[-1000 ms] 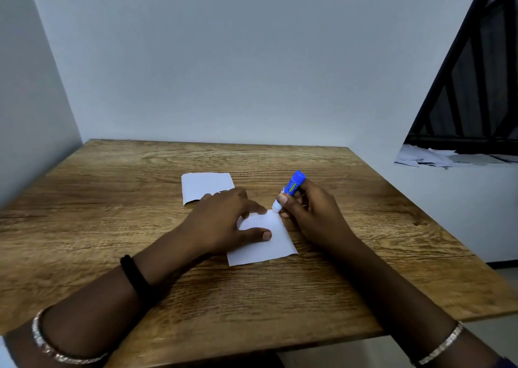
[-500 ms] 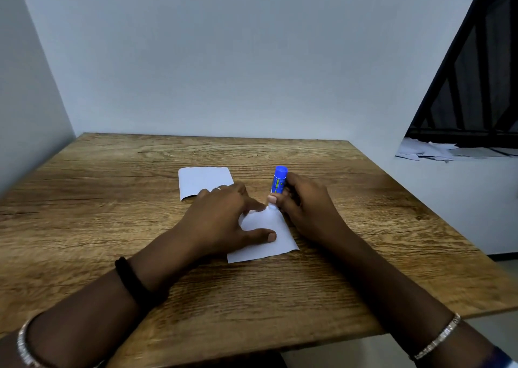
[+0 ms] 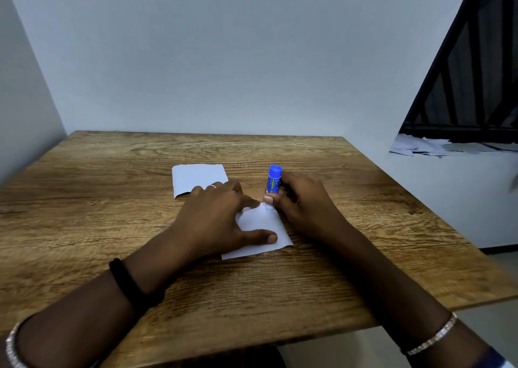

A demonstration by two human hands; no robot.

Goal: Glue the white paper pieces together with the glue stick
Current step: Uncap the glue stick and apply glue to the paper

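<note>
A silvery bangle (image 3: 12,348) rings the left forearm at the frame's left edge, and further up the wrist sits a black band (image 3: 127,285). Just beyond the left hand's fingers lies a flat white paper piece (image 3: 197,177), rectangular, its near edge partly covered by those fingers. The left hand (image 3: 213,219) is spread flat, palm down, index finger and thumb pressing a second white paper piece (image 3: 259,231) onto the wooden table (image 3: 84,227), whose brown grain is coarse and streaked. A thin ring (image 3: 212,186) shows on one finger. Between the two hands, at the far corner of the held paper, the glue stick (image 3: 273,179) stands nearly upright, a blue tube with a yellow-green label too small to read. The right hand (image 3: 304,202) pinches it low between thumb and fingers, its tip meeting the paper. A pale bracelet (image 3: 433,337) circles the right wrist. Far right, loose papers (image 3: 420,145) lie on a ledge.
</note>
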